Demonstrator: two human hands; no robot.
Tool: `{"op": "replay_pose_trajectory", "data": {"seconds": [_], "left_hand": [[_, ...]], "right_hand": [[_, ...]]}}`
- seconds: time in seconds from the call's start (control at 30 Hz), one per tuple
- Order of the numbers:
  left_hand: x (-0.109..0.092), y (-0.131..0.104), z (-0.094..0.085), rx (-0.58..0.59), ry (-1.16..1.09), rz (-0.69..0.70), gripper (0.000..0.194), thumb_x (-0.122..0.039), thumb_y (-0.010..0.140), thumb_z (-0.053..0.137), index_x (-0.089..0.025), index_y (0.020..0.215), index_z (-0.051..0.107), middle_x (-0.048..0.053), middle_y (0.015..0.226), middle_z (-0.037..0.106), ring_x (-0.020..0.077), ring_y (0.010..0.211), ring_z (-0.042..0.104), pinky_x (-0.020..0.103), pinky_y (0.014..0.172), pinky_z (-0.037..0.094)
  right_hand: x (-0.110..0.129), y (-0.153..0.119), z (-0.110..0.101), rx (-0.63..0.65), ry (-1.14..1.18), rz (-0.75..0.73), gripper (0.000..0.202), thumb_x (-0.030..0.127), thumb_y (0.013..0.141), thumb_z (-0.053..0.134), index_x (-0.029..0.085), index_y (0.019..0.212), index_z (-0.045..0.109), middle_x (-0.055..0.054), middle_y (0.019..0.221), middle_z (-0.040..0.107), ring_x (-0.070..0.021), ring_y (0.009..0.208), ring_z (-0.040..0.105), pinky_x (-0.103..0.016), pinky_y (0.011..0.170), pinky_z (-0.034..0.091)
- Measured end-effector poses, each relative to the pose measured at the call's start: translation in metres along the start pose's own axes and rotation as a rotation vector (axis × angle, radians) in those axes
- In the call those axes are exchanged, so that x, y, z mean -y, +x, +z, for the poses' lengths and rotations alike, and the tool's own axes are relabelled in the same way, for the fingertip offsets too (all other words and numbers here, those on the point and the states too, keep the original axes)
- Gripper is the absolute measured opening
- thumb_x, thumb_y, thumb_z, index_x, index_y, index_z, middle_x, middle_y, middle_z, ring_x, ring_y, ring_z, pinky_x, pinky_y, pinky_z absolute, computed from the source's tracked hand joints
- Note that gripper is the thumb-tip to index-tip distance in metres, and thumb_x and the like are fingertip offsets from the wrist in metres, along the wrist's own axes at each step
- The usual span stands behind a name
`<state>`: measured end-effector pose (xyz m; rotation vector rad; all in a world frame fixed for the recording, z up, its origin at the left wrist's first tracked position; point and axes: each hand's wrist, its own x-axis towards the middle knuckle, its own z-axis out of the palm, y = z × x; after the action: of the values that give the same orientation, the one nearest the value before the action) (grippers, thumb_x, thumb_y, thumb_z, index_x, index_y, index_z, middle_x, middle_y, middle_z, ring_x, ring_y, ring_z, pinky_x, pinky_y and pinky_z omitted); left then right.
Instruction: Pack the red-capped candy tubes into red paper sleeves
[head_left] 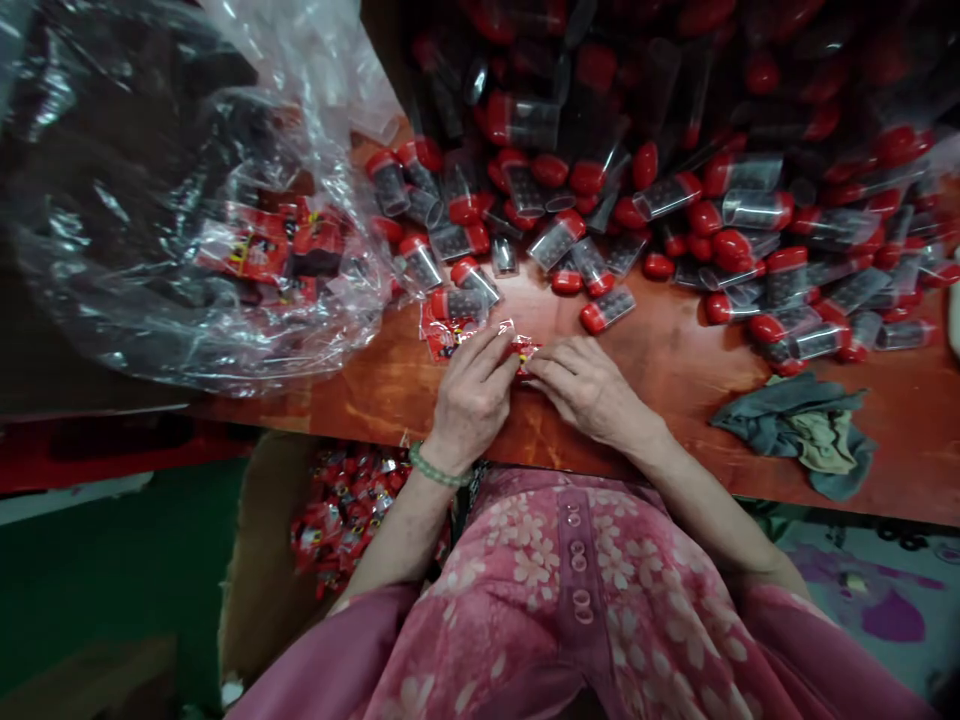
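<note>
Reddish wooden tabletop (675,350); illegibly printed red packet (524,354) in the fingertip grip of left hand (474,392) and right hand (589,385).

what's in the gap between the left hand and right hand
A small shiny red packet with a bit of yellow lies between left hand and right hand, partly hidden by them; the head view shows it.

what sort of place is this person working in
Probably a packing or assembly workshop: red-capped clear containers are heaped on a wooden table, a big clear plastic bag holds red packets, and a box of small red-wrapped pieces sits lower down.
</note>
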<state>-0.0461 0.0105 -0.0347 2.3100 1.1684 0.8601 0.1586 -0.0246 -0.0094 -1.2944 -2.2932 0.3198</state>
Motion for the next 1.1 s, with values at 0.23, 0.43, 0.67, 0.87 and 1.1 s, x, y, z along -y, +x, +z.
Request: {"op": "replay_pose_trajectory", "data": {"seconds": [0.23,0.43,0.67,0.87,1.1], "left_hand": [[0.000,0.004,0.002,-0.111,0.203,0.091,0.024,-0.022,0.099,0.056,-0.018,0.088,0.077,0.009,0.091,0.075,0.0193,0.085,0.065,0.034,0.078,0.055],[-0.003,0.010,-0.002,-0.002,0.224,0.104,0.025,-0.026,0.102,0.054,-0.015,0.098,0.077,0.010,0.093,0.075,0.0193,0.086,0.064,0.034,0.080,0.054],[-0.007,0.014,-0.009,-0.158,-0.059,0.005,0.010,-0.020,0.088,0.075,-0.018,0.079,0.075,0.001,0.075,0.075,0.0132,0.071,0.067,0.027,0.069,0.053],[-0.021,0.008,-0.017,-0.240,-0.209,-0.006,0.009,-0.022,0.081,0.084,-0.018,0.078,0.076,-0.001,0.074,0.075,0.0106,0.068,0.069,0.024,0.065,0.053],[-0.038,-0.002,-0.025,-0.216,-0.302,0.039,0.008,-0.018,0.081,0.083,-0.017,0.083,0.076,0.000,0.076,0.075,0.0094,0.069,0.068,0.022,0.068,0.054]], "right_hand": [[-0.050,-0.011,-0.042,0.124,-0.228,0.245,0.040,0.009,0.099,0.041,0.015,0.130,0.066,-0.016,0.134,0.068,-0.0315,0.113,0.053,-0.049,0.096,0.047],[-0.067,-0.001,-0.037,0.229,-0.291,0.275,0.044,0.016,0.102,0.041,0.023,0.141,0.059,-0.016,0.143,0.060,-0.0364,0.121,0.050,-0.056,0.096,0.044],[-0.057,-0.012,-0.037,0.040,0.126,0.327,0.030,0.032,0.105,0.047,0.022,0.128,0.064,-0.013,0.116,0.070,-0.0280,0.105,0.066,-0.046,0.094,0.053],[-0.020,-0.023,-0.052,-0.132,0.519,0.286,0.024,0.029,0.100,0.062,0.023,0.122,0.067,-0.006,0.106,0.074,-0.0202,0.094,0.071,-0.035,0.087,0.057],[0.004,-0.022,-0.059,-0.047,0.565,0.119,0.028,0.021,0.098,0.065,0.027,0.125,0.069,-0.005,0.108,0.076,-0.0193,0.098,0.071,-0.034,0.088,0.057]]}}
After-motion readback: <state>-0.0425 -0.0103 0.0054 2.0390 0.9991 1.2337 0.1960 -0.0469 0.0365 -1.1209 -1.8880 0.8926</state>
